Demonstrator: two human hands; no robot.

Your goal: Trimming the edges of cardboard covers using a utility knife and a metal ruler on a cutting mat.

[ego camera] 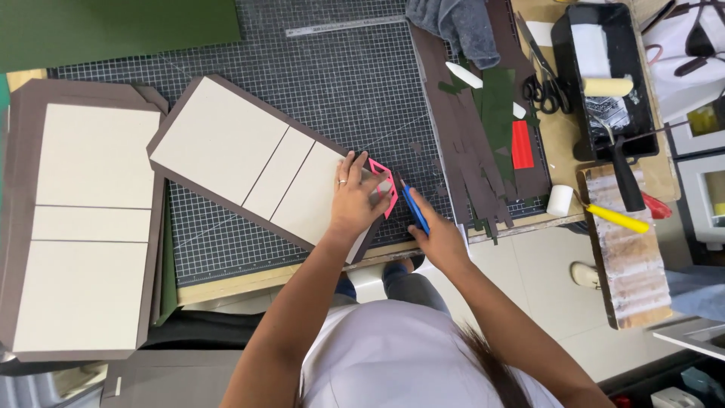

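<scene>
My left hand presses flat on a pink corner template laid over the right corner of a grey board cover, which has three board panels on dark brown paper. Beside the template, my right hand grips a blue craft knife with its tip at the corner's edge. The cover lies tilted on a dark gridded cutting mat.
A second finished cover lies at the left. Brown and green paper strips, a red block, scissors, a black paint tray with roller, a tape roll and a yellow-handled tool crowd the right side.
</scene>
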